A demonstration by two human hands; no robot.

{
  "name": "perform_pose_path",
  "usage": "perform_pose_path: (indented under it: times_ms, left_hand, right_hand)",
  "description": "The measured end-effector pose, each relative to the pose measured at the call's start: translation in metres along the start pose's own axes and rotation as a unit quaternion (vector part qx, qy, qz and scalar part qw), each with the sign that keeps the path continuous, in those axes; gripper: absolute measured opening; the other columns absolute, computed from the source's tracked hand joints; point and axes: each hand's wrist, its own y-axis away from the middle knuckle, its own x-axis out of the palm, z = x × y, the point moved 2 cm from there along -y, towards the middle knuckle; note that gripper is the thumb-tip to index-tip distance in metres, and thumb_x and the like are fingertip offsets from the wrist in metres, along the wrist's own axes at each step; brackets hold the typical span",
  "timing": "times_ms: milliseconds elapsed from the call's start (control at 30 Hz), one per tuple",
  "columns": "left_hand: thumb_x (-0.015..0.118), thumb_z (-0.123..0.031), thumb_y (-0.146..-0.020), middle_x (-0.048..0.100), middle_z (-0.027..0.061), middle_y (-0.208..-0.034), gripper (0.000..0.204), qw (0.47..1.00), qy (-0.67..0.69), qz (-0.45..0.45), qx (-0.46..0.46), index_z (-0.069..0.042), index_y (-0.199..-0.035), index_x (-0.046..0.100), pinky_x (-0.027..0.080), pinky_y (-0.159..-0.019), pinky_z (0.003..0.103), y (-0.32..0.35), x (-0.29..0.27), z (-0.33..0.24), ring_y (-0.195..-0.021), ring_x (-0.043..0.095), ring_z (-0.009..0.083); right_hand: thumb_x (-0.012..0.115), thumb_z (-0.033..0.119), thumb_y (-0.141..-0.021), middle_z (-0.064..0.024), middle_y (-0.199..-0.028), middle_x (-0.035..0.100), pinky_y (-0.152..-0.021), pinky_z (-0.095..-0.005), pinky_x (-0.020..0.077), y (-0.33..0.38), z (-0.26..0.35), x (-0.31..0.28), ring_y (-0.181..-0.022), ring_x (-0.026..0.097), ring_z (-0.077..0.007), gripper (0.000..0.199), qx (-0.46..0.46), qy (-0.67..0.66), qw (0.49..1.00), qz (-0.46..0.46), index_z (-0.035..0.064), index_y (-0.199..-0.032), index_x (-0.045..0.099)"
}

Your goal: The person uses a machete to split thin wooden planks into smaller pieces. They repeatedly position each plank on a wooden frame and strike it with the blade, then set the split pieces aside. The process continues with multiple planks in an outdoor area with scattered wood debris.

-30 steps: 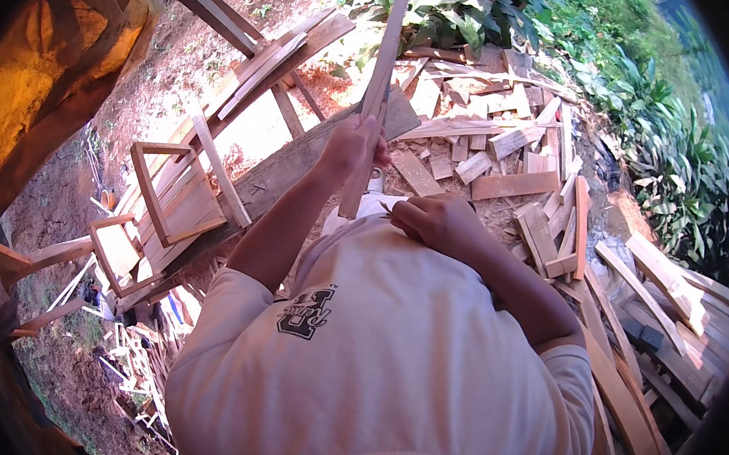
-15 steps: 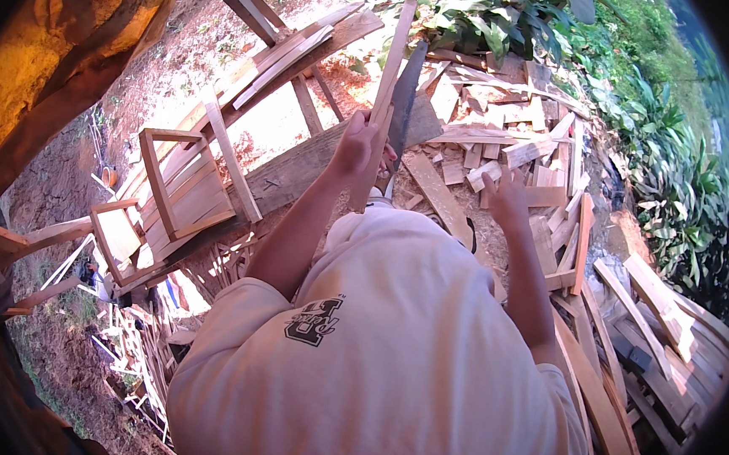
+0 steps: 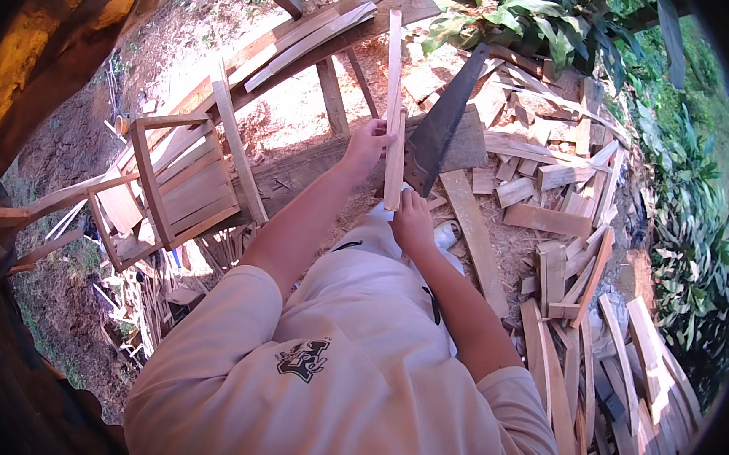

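My left hand [image 3: 368,146] is closed around a long, narrow wooden strip [image 3: 395,56] held upright over the bench board. A shorter wooden piece [image 3: 395,162] overlaps its lower part. At the lower end of these pieces, my right hand [image 3: 414,222] has its fingers curled against the wood. Just to the right, a handsaw [image 3: 448,115] with a dark blade slants across the board, tip pointing away; its handle is partly hidden near my right fingers. Beneath runs a thick, weathered plank [image 3: 301,172].
Left of me, small wooden frames [image 3: 152,187] lean on the bench. Wood offcuts [image 3: 546,168] litter the ground to the right, with longer boards [image 3: 624,389] stacked nearer. A long pale plank [image 3: 473,239] lies beside my legs. Leafy plants [image 3: 514,22] border the far side.
My right hand, spread and apart on the right before, has come in to the strip's lower end. The saw now stands farther from the strip, tilted rightward. The view has shifted.
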Motion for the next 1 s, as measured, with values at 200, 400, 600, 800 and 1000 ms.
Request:
perform_pose_path:
  times_ms: [200, 400, 600, 800, 1000]
  left_hand:
    - [0.069, -0.014, -0.101, 0.068, 0.0067, -0.116, 0.036, 0.999, -0.024, 0.019, -0.021, -0.003, -0.133, 0.06, 0.057, -0.091, 0.036, -0.03, 0.006, -0.008, -0.103, 0.07, 0.0176]
    - [0.07, -0.014, -0.1, 0.072, 0.0076, -0.112, 0.037, 0.996, -0.09, -0.002, -0.002, 0.001, -0.132, 0.061, 0.056, -0.09, 0.031, -0.074, 0.013, 0.005, -0.101, 0.071, 0.0174]
    - [0.08, -0.021, -0.091, 0.069, 0.0058, -0.095, 0.039, 0.919, -0.346, -0.102, 0.16, -0.008, -0.124, 0.067, 0.04, -0.107, 0.048, -0.077, 0.065, 0.022, -0.117, 0.057, 0.028]
    - [0.083, -0.034, -0.087, 0.038, 0.0169, -0.144, 0.079, 0.88, -0.387, -0.232, 0.149, -0.009, -0.151, 0.043, 0.024, -0.118, 0.055, -0.054, 0.089, 0.028, -0.138, 0.035, 0.0387]
    - [0.084, -0.053, -0.082, 0.016, 0.0185, -0.169, 0.121, 0.775, -0.543, -0.08, 0.314, -0.007, -0.167, 0.011, 0.018, -0.126, 0.058, -0.056, 0.077, 0.014, -0.158, 0.013, 0.0392]
  right_hand:
    - [0.068, 0.011, -0.084, -0.0146, -0.1, 0.058, -0.088, -0.0457, 0.0458, -0.028, 0.006, 0.042, -0.099, 0.057, -0.0323, 0.025, 0.173, -0.129, 0.971, -0.102, 0.0027, -0.106, 0.059]
    - [0.075, 0.012, -0.083, -0.0188, -0.1, 0.06, -0.087, -0.045, 0.0487, 0.03, -0.021, -0.046, -0.098, 0.059, -0.0382, 0.032, 0.133, -0.055, 0.989, -0.041, 0.0003, -0.108, 0.058]
    - [0.081, 0.016, -0.087, -0.0167, -0.085, 0.062, -0.071, -0.0461, 0.0484, 0.089, -0.051, -0.153, -0.081, 0.064, -0.0372, 0.026, 0.195, -0.122, 0.968, -0.102, 0.0032, -0.097, 0.061]
    - [0.08, 0.017, -0.094, -0.0129, -0.067, 0.058, -0.056, -0.0392, 0.0422, 0.079, -0.032, -0.235, -0.057, 0.056, -0.0289, 0.024, 0.335, -0.242, 0.899, -0.144, 0.0014, -0.085, 0.063]
    - [0.075, 0.014, -0.098, -0.0093, -0.061, 0.052, -0.053, -0.0362, 0.0366, 0.081, -0.02, -0.25, -0.053, 0.047, -0.0192, 0.024, 0.324, -0.297, 0.875, -0.201, 0.0009, -0.084, 0.06]
